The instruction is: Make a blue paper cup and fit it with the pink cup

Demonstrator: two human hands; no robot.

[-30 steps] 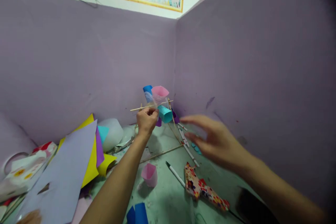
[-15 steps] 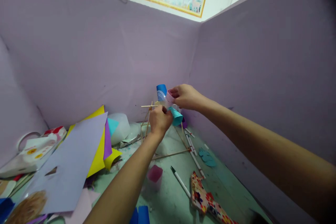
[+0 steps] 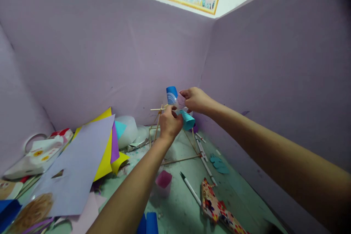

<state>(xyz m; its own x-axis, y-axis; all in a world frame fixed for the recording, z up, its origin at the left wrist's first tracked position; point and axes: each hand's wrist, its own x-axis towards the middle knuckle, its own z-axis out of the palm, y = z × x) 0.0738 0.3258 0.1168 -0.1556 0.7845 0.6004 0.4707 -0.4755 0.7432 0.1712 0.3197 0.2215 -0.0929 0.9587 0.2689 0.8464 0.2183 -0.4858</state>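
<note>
A small frame of thin wooden sticks (image 3: 157,109) stands near the back corner, carrying paper cups: a blue cup (image 3: 171,95), a pink cup (image 3: 181,100) and a teal cup (image 3: 188,120). My left hand (image 3: 169,125) is closed in a pinch on the sticks at the middle of the frame. My right hand (image 3: 195,100) is closed on the pink cup, just right of the blue one. The teal cup hangs below both hands.
Sheets of lilac, yellow and purple paper (image 3: 79,161) lie at the left. A loose pink cup (image 3: 163,183), a pen (image 3: 190,188), a floral glue gun (image 3: 218,209), white glue sticks (image 3: 204,157) and blue paper (image 3: 148,223) lie on the green surface. Lilac walls (image 3: 274,80) close in.
My right hand has come up from over the glue sticks and closed on the pink cup. My left hand has kept its pinch on the sticks. The camera view has shifted.
</note>
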